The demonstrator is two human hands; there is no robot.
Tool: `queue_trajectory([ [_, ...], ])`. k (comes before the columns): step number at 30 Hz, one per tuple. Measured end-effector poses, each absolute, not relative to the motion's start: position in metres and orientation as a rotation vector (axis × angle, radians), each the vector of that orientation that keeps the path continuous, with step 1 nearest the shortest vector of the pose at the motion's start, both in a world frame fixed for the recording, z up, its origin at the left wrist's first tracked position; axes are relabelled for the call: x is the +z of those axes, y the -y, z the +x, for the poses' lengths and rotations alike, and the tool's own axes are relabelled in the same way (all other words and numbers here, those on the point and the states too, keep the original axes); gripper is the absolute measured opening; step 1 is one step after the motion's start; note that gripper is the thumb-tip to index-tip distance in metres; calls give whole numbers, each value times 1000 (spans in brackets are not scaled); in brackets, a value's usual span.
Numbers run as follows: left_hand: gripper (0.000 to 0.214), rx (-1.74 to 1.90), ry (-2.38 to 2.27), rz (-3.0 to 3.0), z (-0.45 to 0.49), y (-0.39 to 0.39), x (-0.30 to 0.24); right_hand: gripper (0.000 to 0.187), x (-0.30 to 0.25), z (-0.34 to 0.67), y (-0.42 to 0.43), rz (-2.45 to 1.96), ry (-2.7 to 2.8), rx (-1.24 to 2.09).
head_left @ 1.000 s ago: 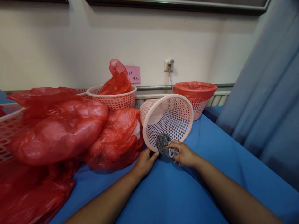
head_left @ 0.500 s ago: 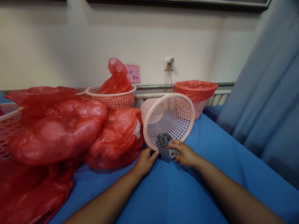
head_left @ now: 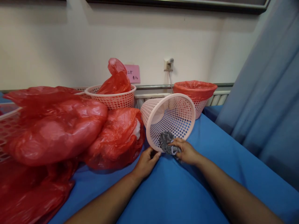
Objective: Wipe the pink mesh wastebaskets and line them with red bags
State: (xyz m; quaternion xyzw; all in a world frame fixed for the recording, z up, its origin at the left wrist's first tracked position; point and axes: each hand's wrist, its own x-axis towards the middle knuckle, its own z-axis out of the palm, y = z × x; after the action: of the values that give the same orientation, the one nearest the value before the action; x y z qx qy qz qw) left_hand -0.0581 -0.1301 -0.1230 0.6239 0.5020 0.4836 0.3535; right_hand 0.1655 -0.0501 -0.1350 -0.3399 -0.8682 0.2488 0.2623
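Observation:
A pink mesh basket (head_left: 184, 105) lies tipped on its side on the blue table (head_left: 177, 193), its mouth facing me. My right hand (head_left: 185, 151) is closed on a grey knitted cloth (head_left: 166, 140) at the basket's lower rim, with part of the cloth inside the mouth. My left hand (head_left: 146, 161) rests at the rim's lower left edge, thumb against it, fingers curled; I cannot see anything in it.
Filled red plastic bags (head_left: 58, 127) crowd the left of the table. A pink basket with a red bag (head_left: 112, 93) stands behind them, and a red-lined basket (head_left: 195, 91) at the back right. A blue curtain (head_left: 268, 93) hangs on the right. A wall socket (head_left: 168, 64) is behind.
The tipped basket has shifted slightly to the right. My right hand has pushed the grey cloth a little further into its mouth. My left hand stays at the rim.

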Motion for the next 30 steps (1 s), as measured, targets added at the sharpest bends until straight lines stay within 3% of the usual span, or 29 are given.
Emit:
queue_trajectory([
  [4, 25, 1223, -1320, 1572, -60, 129, -125, 58, -138, 163, 49, -728, 2363, 830],
  [10, 28, 1366, -1482, 1571, -66, 135, -109, 49, -110, 207, 29, -1540, 2210, -28],
  [13, 30, 1335, -1509, 1676, -65, 138, -103, 47, -98, 219, 25, -1715, 1993, -262],
  [17, 32, 1287, -1510, 1758, -62, 142, -103, 46, -102, 208, 34, -1671, 2118, -129],
  [23, 36, 1265, -1495, 1726, -64, 143, -107, 53, -120, 191, 42, -1098, 2394, 747],
  [30, 32, 1217, -1531, 1911, -63, 141, -97, 43, -113, 223, 13, -1464, 1571, 232],
])
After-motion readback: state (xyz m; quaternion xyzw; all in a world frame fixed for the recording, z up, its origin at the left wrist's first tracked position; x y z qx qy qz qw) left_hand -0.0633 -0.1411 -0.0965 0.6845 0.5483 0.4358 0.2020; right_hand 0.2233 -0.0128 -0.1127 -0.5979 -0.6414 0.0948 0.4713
